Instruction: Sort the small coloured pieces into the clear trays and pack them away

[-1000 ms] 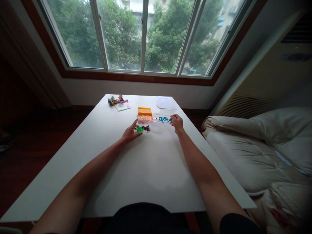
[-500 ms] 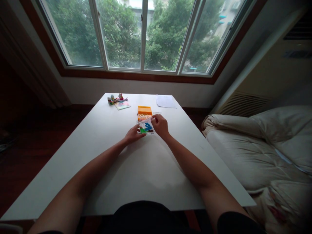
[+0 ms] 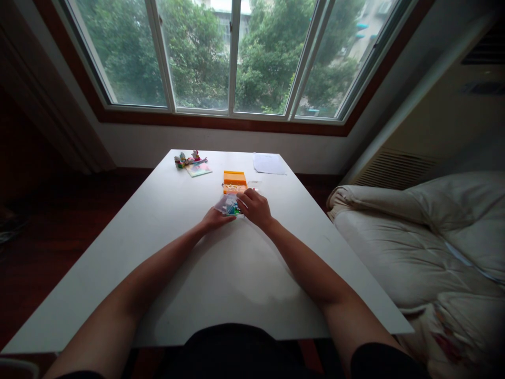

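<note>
A small clear plastic box (image 3: 228, 204) with blue and green little pieces (image 3: 232, 209) in it is held low over the table by my left hand (image 3: 216, 218), whose fingers wrap its left side and front edge. My right hand (image 3: 255, 205) is over the box's right side. Its fingers are bent together and dip down to the pieces; what they pinch, if anything, is hidden. Just beyond the box lies an orange case (image 3: 234, 178), its near part holding small pale pieces (image 3: 235, 188).
The white table (image 3: 165, 295) stretches to the window wall. White paper sheets (image 3: 269, 163) lie at its far right. Small colourful figures (image 3: 182, 160) and a pastel card (image 3: 199, 168) are at the far left. A clear plastic piece (image 3: 255, 185) lies beside the orange case.
My right hand has moved left and down from the box's upper right edge to over its contents. A clear flap now stands at the box's left side. My left hand stays around the box.
</note>
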`<state>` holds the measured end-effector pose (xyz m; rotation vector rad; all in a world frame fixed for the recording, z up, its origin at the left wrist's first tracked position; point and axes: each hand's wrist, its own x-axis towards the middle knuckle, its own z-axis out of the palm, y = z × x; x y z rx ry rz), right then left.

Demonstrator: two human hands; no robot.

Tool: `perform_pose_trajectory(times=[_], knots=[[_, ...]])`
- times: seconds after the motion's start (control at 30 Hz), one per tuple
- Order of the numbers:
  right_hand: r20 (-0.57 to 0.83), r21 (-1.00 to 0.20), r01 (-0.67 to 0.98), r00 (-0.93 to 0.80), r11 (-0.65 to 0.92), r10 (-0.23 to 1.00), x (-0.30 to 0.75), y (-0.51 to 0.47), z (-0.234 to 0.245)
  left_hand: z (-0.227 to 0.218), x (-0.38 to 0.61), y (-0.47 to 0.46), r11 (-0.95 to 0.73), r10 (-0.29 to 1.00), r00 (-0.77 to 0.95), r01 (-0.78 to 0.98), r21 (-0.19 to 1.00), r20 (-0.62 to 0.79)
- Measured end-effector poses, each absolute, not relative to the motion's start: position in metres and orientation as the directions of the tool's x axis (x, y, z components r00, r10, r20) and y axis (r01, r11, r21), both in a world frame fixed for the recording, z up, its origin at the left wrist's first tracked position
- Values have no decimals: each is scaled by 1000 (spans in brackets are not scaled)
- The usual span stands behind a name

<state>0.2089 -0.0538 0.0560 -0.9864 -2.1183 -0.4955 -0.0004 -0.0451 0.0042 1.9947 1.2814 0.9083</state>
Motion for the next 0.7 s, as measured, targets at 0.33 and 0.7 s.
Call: perform_pose_trajectory(times=[0.33, 0.7], knots=[[763, 63, 757, -457, 650, 457, 214, -53, 59, 0, -4, -40, -387, 915, 325, 534, 752, 240], [756, -454, 658, -74, 601, 651, 225, -37, 58, -2, -5, -37, -364, 921, 324, 515, 776, 217]])
